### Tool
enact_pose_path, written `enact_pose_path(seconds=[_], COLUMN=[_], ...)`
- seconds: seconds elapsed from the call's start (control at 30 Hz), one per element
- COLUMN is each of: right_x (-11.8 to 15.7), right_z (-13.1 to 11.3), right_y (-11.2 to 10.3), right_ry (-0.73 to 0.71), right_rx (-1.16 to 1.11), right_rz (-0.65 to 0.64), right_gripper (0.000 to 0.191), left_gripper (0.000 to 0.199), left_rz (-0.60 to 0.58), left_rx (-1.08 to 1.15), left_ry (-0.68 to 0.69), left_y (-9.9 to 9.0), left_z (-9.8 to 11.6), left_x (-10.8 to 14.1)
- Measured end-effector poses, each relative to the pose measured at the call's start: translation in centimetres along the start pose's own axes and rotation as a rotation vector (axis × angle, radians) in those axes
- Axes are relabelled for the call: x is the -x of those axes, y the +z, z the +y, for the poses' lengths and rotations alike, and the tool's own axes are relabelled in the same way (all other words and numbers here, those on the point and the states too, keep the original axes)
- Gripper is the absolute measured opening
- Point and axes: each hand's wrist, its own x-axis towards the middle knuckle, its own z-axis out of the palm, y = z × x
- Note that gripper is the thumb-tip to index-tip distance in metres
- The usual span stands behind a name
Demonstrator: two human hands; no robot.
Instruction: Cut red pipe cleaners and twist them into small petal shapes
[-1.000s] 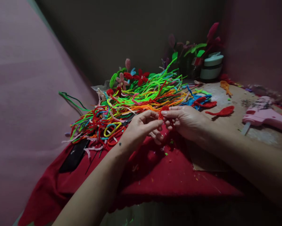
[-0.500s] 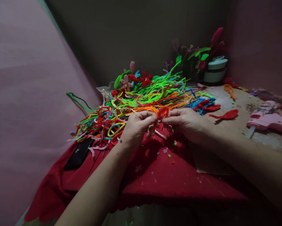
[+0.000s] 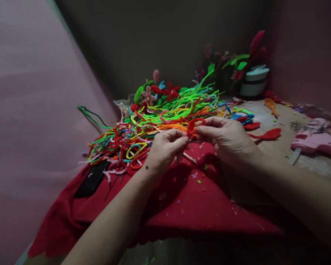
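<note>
A bent red pipe cleaner (image 3: 191,128), looped on itself, is pinched between my two hands above the front of the table. My left hand (image 3: 169,145) grips its lower end between thumb and forefinger. My right hand (image 3: 223,138) pinches the loop on its right side, with the other fingers curled beneath. Just behind lies a large heap of coloured pipe cleaners (image 3: 171,114) in green, orange, red and yellow. Right of my right hand rests a red petal-like piece (image 3: 269,134) with a thin stem.
A pink glue gun (image 3: 314,138) lies at the right. A black phone (image 3: 91,180) is on the red cloth (image 3: 209,209) at the left. Fuzzy flowers (image 3: 171,91) and a lidded pot (image 3: 254,81) stand at the back. An orange petal piece (image 3: 270,106) lies farther right.
My right hand has moved slightly right and up, away from my left hand. The red loop is now drawn out wider and tilts to the right.
</note>
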Motion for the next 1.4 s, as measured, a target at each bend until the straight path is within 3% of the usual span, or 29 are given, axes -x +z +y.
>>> enact_pose_path(seconds=[0.3,0.5,0.77,0.87,0.97,1.07,1.2,1.4], right_x=[1.3,1.2,1.9,1.9,1.4,0.7,0.0,-0.1], right_z=[-0.8,-0.9,-0.4,-0.2,-0.3,-0.5,-0.8,-0.7], right_y=[0.6,0.5,0.8,0.9,0.7,0.4,-0.2,-0.5], right_ry=[-0.164,-0.173,-0.420,-0.371,-0.208,-0.048,-0.045,-0.064], right_rx=[0.349,0.434,0.692,0.657,0.511,0.324,0.209,0.332], right_rz=[0.041,0.014,0.047,0.026,-0.040,-0.096,-0.146,-0.192], right_gripper=[0.006,0.009,0.013,0.012,0.006,0.017,0.013,0.022], left_gripper=[0.014,0.023,0.011,0.009,0.012,0.016,0.018,0.018], left_rz=[0.005,0.011,0.054,0.094,0.069,0.017,-0.042,-0.142], left_rx=[0.053,0.108,0.100,0.078,0.089,0.080,0.073,0.224], left_ry=[0.038,0.024,0.047,0.052,0.062,0.047,-0.010,-0.103], left_y=[0.6,0.7,1.4,1.7,1.4,0.9,0.6,0.6], left_z=[-0.1,-0.2,-0.1,-0.4,-0.5,-0.2,0.1,-0.3], left_x=[0.3,0.2,0.7,0.8,0.6,0.5,0.5,0.4])
